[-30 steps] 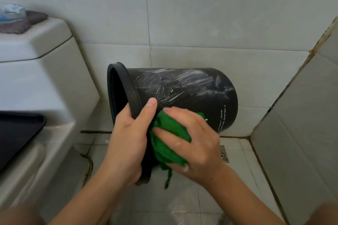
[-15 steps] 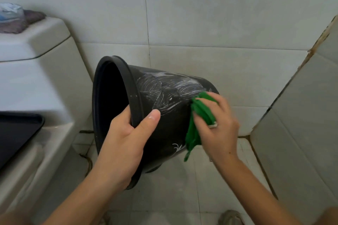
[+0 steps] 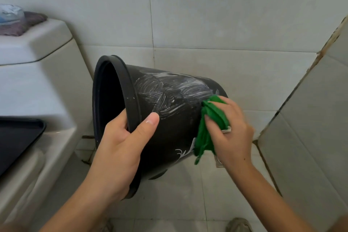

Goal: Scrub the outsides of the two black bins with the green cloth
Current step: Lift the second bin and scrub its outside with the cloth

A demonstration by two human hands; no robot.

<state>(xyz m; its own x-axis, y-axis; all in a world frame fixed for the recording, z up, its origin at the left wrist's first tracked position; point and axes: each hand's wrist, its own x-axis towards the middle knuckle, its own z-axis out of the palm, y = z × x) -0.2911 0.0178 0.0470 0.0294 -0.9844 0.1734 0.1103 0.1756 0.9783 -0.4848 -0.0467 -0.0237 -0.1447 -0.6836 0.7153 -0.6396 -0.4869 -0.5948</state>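
One black bin (image 3: pixel 169 111) is held on its side in mid-air, its mouth facing left and its base to the right. White soapy streaks cover its upper side. My left hand (image 3: pixel 120 149) grips the rim, thumb on the outer wall and fingers inside. My right hand (image 3: pixel 227 133) holds the bunched green cloth (image 3: pixel 211 126) against the bin's wall near the base. A second bin is not in view.
A white toilet cistern (image 3: pixel 35 66) stands at the left with a cloth and a bluish item (image 3: pixel 11 15) on its lid. A black toilet seat (image 3: pixel 17 137) is at the left edge. Tiled walls close in behind and at the right. A sandalled foot (image 3: pixel 239 225) stands on the floor tiles.
The bin's mouth has swung more toward me, with the base pointing away to the right. My right hand with the cloth has slid from near the rim to the base end.
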